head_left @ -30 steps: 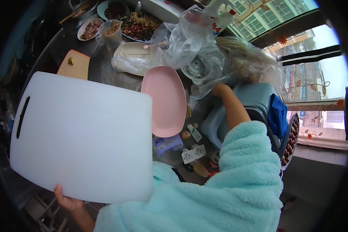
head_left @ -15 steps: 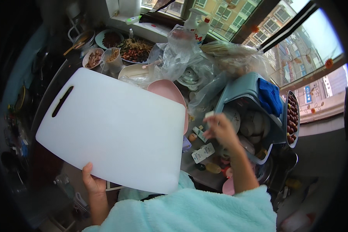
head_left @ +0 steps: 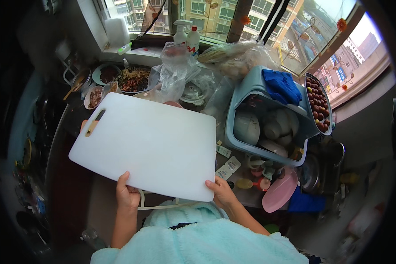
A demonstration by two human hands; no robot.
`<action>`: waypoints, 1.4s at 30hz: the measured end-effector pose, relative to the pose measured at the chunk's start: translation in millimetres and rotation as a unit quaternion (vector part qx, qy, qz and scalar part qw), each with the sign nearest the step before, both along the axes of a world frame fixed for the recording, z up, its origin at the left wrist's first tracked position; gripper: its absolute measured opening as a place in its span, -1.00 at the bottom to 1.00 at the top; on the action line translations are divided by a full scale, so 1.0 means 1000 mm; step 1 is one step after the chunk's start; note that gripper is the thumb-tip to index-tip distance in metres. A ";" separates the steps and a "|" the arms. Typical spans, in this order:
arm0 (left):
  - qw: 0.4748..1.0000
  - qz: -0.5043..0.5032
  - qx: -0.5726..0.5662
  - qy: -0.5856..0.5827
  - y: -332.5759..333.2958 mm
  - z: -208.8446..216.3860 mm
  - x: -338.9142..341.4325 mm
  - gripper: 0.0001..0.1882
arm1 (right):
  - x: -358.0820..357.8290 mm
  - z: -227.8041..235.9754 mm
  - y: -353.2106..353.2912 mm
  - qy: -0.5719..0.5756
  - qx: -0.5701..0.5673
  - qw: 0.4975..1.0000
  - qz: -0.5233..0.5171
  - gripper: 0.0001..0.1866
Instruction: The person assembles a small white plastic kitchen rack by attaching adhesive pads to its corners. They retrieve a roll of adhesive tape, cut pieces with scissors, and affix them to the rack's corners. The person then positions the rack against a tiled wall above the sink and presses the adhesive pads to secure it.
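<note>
A large white cutting board [head_left: 149, 145] with a slot handle in its far left corner is held up in front of me, over the counter. My left hand [head_left: 127, 194] grips its near edge, thumb on top and fingers underneath. At the near right corner my right hand [head_left: 222, 192] holds the board the same way, with most fingers hidden below. Something tan shows through the handle slot. Just right of the board lie a small white-and-green packet [head_left: 223, 151] and a white labelled packet [head_left: 228, 167]. Part of a pink dish [head_left: 174, 104] peeks out behind the far edge.
A blue-grey bin [head_left: 238, 146] of bowls stands at the right, a blue cloth [head_left: 280, 87] over its lid. Beside it are a tray of dark round fruit [head_left: 319, 103] and a pink oval plate [head_left: 280, 190]. Food plates [head_left: 134, 80], plastic bags [head_left: 174, 75] and a spray bottle [head_left: 181, 33] line the back.
My right hand has come down from beside the bin to the board's near right corner; the small white thing at its fingers no longer shows. The board appears farther right, and the view has shifted.
</note>
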State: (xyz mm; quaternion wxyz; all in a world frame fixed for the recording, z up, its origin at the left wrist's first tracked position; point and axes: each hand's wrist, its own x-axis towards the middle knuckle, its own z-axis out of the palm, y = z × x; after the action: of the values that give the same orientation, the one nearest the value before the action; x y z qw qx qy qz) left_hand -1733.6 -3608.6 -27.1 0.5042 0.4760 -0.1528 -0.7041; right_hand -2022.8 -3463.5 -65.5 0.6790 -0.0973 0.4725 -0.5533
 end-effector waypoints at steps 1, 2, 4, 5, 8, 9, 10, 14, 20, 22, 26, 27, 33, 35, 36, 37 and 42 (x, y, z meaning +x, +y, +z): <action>1.000 -0.027 -0.004 0.011 -0.008 -0.003 -0.007 -0.71 | -0.004 -0.007 -0.004 -0.005 -0.008 1.000 -0.015 -0.37; 0.999 -0.038 0.019 -0.008 -0.012 -0.004 -0.011 -0.75 | -0.007 -0.015 -0.007 0.002 -0.027 0.999 -0.024 -0.37; 0.999 -0.019 0.036 0.003 -0.022 -0.011 -0.029 -0.89 | -0.015 -0.029 -0.015 0.008 -0.058 0.997 -0.048 -0.37; 0.998 -0.018 0.061 -0.006 -0.031 -0.014 -0.037 -0.88 | -0.019 -0.036 -0.020 0.007 -0.053 0.997 -0.057 -0.39; 0.995 -0.044 0.093 0.004 -0.050 -0.024 -0.052 -0.86 | -0.029 -0.054 -0.028 0.039 -0.072 0.993 -0.080 -0.40; 0.993 -0.053 0.103 0.006 -0.056 -0.027 -0.053 -0.86 | -0.032 -0.060 -0.030 0.047 -0.089 0.991 -0.084 -0.40; 0.992 -0.062 0.112 0.009 -0.062 -0.031 -0.055 -0.85 | -0.035 -0.065 -0.032 0.060 -0.091 0.991 -0.084 -0.40; 0.985 -0.092 0.143 0.016 -0.084 -0.044 -0.060 -0.84 | -0.045 -0.084 -0.045 0.074 -0.117 0.986 -0.091 -0.40; 0.977 -0.091 0.192 -0.004 -0.098 -0.055 -0.067 -0.82 | -0.054 -0.090 -0.057 0.045 -0.089 0.991 -0.093 -0.49; 0.974 -0.080 0.213 0.014 -0.099 -0.060 -0.066 -0.80 | -0.056 -0.087 -0.059 0.065 -0.068 0.993 -0.069 -0.55; 0.968 -0.069 0.234 0.063 -0.097 -0.072 -0.061 -0.80 | -0.054 -0.084 -0.061 0.066 -0.010 0.996 -0.063 -0.60; 0.966 -0.065 0.241 0.069 -0.097 -0.077 -0.060 -0.80 | -0.052 -0.084 -0.062 0.064 0.001 0.995 -0.070 -0.60; 0.955 -0.071 0.248 0.146 -0.091 -0.115 -0.049 -0.81 | -0.043 -0.097 -0.066 0.079 0.037 0.988 -0.125 -0.64; 0.952 -0.074 0.246 0.168 -0.089 -0.128 -0.040 -0.81 | -0.044 -0.105 -0.069 0.086 0.031 0.988 -0.122 -0.66; 0.948 -0.088 0.245 0.182 -0.089 -0.135 -0.038 -0.81 | -0.046 -0.109 -0.070 0.083 0.023 0.987 -0.136 -0.67; 0.947 -0.090 0.241 0.194 -0.089 -0.140 -0.033 -0.80 | -0.045 -0.114 -0.072 0.095 0.035 0.985 -0.142 -0.70; 0.941 -0.191 0.208 0.185 -0.090 -0.146 -0.014 -0.62 | -0.041 -0.133 -0.084 0.133 0.067 0.975 -0.163 -0.73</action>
State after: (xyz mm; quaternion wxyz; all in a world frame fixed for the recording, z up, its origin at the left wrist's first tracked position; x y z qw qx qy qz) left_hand -1747.8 -3698.4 -173.6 0.2693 0.3932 0.0051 -0.8791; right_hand -2063.6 -3547.8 -198.7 0.5156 -0.0457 0.6042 -0.6058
